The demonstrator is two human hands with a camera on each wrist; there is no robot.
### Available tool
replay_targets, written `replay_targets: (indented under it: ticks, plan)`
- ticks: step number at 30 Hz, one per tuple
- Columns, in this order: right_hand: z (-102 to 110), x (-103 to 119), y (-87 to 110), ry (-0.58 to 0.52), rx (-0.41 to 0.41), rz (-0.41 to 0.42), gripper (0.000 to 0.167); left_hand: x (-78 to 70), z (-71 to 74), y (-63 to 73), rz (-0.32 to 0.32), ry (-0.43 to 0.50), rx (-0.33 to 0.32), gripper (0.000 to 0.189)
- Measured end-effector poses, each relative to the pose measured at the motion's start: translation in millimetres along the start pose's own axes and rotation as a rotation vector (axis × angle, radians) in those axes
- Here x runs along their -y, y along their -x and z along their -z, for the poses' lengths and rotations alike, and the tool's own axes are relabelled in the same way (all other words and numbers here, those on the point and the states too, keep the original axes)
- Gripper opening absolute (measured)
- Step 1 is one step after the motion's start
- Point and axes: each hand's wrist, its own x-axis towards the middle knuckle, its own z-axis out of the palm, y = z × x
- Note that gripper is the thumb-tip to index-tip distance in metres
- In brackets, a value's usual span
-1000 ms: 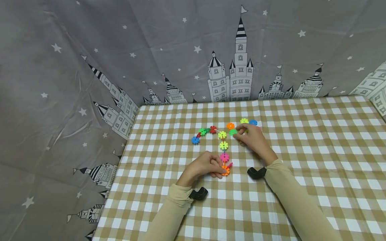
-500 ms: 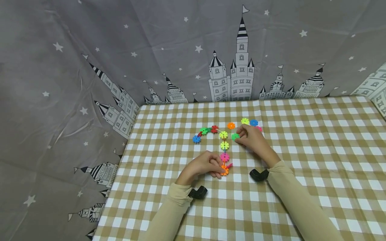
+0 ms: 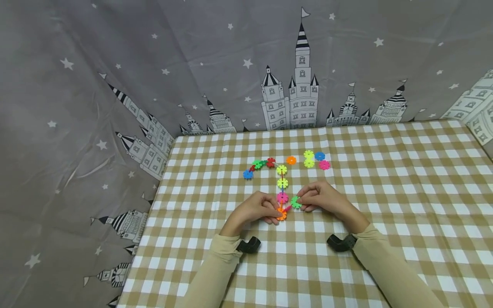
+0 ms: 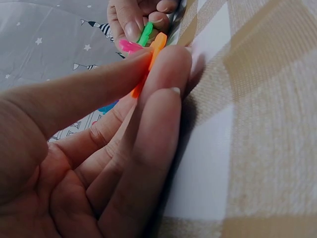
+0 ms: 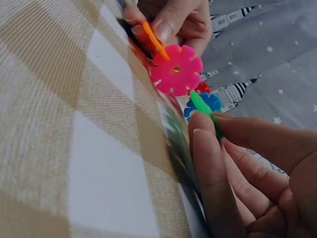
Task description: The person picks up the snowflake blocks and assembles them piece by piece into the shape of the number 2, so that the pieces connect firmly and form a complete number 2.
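Observation:
My left hand (image 3: 259,208) pinches an orange notched flower-shaped disc (image 3: 282,214), the near end of a linked chain of such discs. Up from it run a pink disc (image 3: 283,197) and two yellow ones, then the chain bends left past red and green discs to a blue disc (image 3: 248,174). A second pink disc (image 5: 177,70) is slotted crosswise into the orange one. Between thumb and fingertips my right hand (image 3: 321,197) holds a green disc (image 3: 295,202), its edge right by that pink disc's rim in the right wrist view.
Behind the hands lie loose discs: an orange one (image 3: 291,160), two yellow ones (image 3: 309,163), a blue one (image 3: 319,156) and a pink one (image 3: 325,165). A checked cloth (image 3: 385,179) covers the table. A grey castle-print curtain (image 3: 215,55) stands along its back and left.
My right hand has brought the green disc from beside the loose discs toward me, up to the pink disc near my left hand. The left hand keeps its pinch on the orange disc.

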Motion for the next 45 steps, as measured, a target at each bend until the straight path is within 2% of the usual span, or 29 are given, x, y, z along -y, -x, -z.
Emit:
replay_targets:
  ticks: [10, 23, 35, 38, 42, 45]
  plan:
    - [-6.6, -0.2, -1.7, 0.029, 0.041, 0.000, 0.033, 2.1, 1.3, -1.2, -0.002, 0.025, -0.020, 0.008]
    - [-20.3, 3.0, -4.8, 0.073, -0.023, 0.030, 0.029, 2.4, 1.3, 0.1, -0.002, 0.050, -0.053, 0.008]
    - [-10.6, 1.7, -6.7, 0.110, 0.025, 0.066, 0.030, 0.8, 1.4, -0.4, 0.010, 0.044, -0.028, 0.009]
    - [-3.5, 3.3, -9.3, 0.125, -0.016, 0.081, 0.033, 1.0, 1.4, -1.3, 0.012, 0.035, -0.023, 0.009]
    - [7.9, 7.4, -17.7, 0.139, -0.131, 0.122, 0.034, 0.5, 0.5, -1.2, 0.023, 0.035, -0.026, 0.010]
    - [15.5, 11.1, -27.7, 0.211, -0.223, 0.174, 0.031, -0.8, 0.1, -0.2, 0.029, 0.038, -0.023, 0.009]
